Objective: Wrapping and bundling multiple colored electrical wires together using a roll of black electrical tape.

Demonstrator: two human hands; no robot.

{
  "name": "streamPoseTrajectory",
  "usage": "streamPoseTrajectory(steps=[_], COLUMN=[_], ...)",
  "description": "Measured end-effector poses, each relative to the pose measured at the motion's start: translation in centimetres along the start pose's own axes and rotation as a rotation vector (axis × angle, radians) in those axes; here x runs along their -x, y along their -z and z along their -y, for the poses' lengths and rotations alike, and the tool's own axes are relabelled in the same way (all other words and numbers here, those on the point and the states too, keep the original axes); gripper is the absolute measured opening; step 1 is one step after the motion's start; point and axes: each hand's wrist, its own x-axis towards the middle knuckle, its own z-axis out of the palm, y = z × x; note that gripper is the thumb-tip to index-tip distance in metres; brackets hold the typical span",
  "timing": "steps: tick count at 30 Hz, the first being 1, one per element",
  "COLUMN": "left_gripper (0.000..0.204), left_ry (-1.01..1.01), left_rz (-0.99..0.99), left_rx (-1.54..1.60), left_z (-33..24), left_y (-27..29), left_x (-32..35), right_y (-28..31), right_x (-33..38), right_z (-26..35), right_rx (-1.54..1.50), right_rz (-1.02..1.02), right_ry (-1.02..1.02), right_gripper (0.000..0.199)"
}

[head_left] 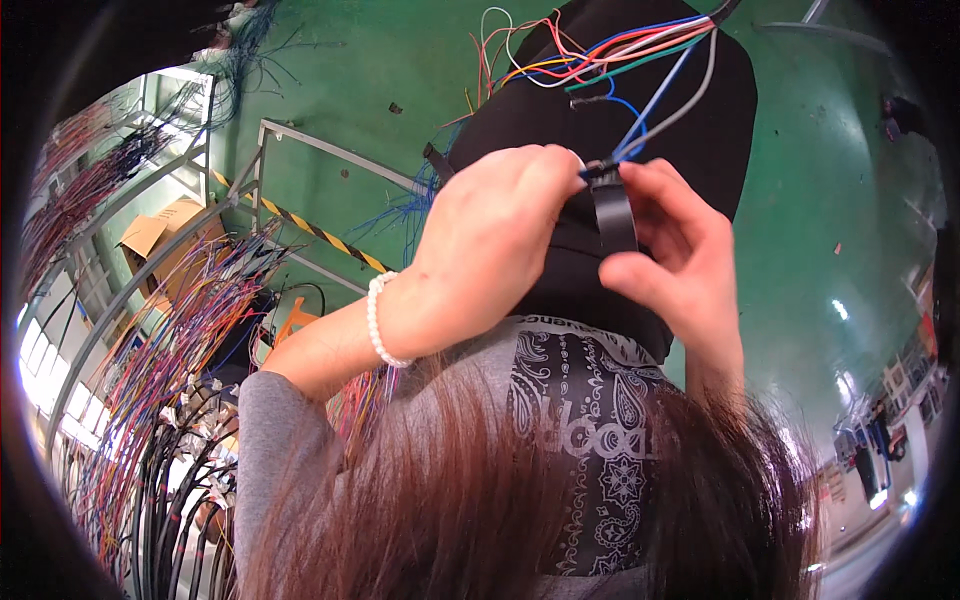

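Over my lap, my left hand (490, 225), with a white bead bracelet at its wrist, pinches the ends of a few blue and grey wires (640, 135). A dark wrapped spot (600, 168) shows at its fingertips, where the wires come together. Close beside it, my right hand (690, 235) has its fingers and thumb curled around a roll of black tape (615, 215). The tape's upper end meets the wires. Part of the roll is hidden by the fingers. Behind, a bundle of red, white, orange and green wires (600, 60) fans out from a black cable.
Black trousers (700, 120) lie under the hands. On the left, metal frames (330, 145) carry many coloured wires (190, 320) and black cables (165, 520), near a cardboard box (165, 235). Yellow-black striped tape (310, 228) runs along the green floor (800, 180). Long hair hangs in front below.
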Motion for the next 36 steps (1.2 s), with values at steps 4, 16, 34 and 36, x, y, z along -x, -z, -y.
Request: streamPoseTrajectory(steps=[4, 16, 34, 36], left_gripper=[0.025, 0.091, 0.026, 0.021], left_ry=[-0.049, 0.685, 0.500, 0.193], left_rz=[-0.005, 0.318, 0.173, -0.021], left_rx=[-0.043, 1.219, 0.657, 0.305], left_z=[-0.7, -1.5, -0.3, 0.3], left_y=[-0.4, 3.0, 2.5, 1.4], left_x=[0.5, -1.2, -0.8, -0.6], right_y=[-0.5, 0.8, 3.5, 3.5], right_x=[1.0, -5.6, -4.4, -4.3], right_z=[3.5, -1.5, 2.4, 4.1], right_rx=[0.131, -0.269, 0.252, 0.153], right_rz=[0.134, 0.331, 0.360, 0.404], right_ry=[-0.052, 0.085, -0.050, -0.281], right_gripper=[0.072, 0.064, 0.046, 0.056])
